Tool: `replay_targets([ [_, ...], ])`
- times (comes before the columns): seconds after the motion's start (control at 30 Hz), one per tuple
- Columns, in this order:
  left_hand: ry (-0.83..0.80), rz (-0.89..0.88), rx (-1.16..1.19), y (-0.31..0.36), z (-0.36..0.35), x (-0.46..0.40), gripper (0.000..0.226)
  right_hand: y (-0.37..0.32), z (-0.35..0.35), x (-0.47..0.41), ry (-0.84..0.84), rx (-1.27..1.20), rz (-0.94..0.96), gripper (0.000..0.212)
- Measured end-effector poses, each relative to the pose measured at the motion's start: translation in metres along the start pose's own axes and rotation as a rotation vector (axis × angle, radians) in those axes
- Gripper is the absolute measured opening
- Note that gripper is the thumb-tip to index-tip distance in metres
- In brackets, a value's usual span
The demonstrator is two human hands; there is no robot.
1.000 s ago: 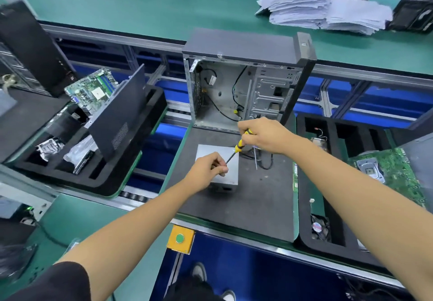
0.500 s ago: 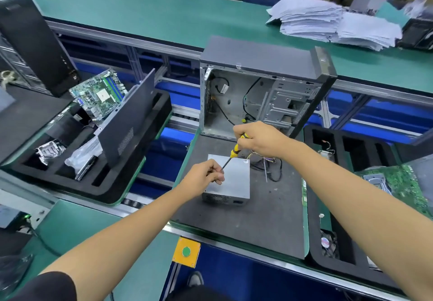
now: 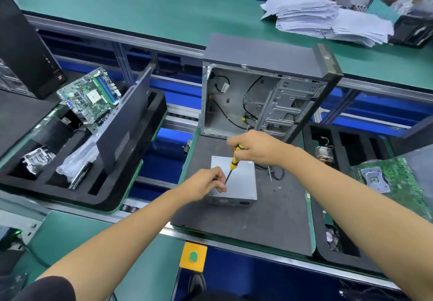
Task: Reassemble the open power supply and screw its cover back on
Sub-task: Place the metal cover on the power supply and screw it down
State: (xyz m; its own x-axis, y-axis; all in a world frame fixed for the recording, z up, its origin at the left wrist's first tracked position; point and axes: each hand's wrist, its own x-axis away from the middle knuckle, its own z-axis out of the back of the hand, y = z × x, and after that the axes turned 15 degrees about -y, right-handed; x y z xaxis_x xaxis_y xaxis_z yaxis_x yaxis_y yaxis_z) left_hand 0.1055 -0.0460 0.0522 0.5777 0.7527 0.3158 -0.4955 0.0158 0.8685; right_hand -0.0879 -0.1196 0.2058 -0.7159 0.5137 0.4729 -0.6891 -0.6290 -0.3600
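Note:
A silver power supply (image 3: 241, 181) lies flat on a dark grey mat (image 3: 269, 221), its cover on top and its vent grille facing me. Its cable bundle (image 3: 276, 171) trails off to the right. My right hand (image 3: 255, 147) grips the yellow-and-black handle of a screwdriver (image 3: 233, 162), which slants down to the left. My left hand (image 3: 206, 183) pinches the shaft near the tip at the supply's near left corner. The tip and any screw are hidden by my fingers.
An open, emptied computer case (image 3: 264, 96) stands upright just behind the mat. A black foam tray (image 3: 150, 155) at left holds a motherboard (image 3: 90, 98) and a side panel. Another tray (image 3: 328, 249) at right holds a green board (image 3: 393, 181). Paper stacks (image 3: 328, 19) lie on the far bench.
The view shifted slightly, with the scene sliding right and down. Both hands keep the screwdriver at the supply's left corner, hardly moving relative to it.

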Motion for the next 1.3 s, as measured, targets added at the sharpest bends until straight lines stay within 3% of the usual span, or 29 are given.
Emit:
replay_targets([
  [0.23,-0.004,-0.037,-0.001,-0.009,0.004,0.007,0.016,0.002,-0.003,-0.007,0.054,-0.148,-0.001,0.014],
  [0.87,-0.013,0.019,0.0,-0.006,0.005,0.016,0.019,-0.006,0.004,-0.019,-0.032,-0.002,0.1,0.015],
  [1.07,0.124,-0.034,-0.15,-0.022,-0.002,0.018,0.013,-0.014,-0.012,-0.022,-0.035,0.193,0.145,0.013],
  [1.17,0.208,0.102,-0.212,-0.03,-0.007,0.018,0.02,-0.021,-0.022,-0.028,-0.043,0.265,0.161,0.014],
  [1.3,0.249,0.111,-0.267,-0.031,-0.009,0.02,0.023,-0.024,-0.029,-0.033,-0.046,0.297,0.157,0.015],
])
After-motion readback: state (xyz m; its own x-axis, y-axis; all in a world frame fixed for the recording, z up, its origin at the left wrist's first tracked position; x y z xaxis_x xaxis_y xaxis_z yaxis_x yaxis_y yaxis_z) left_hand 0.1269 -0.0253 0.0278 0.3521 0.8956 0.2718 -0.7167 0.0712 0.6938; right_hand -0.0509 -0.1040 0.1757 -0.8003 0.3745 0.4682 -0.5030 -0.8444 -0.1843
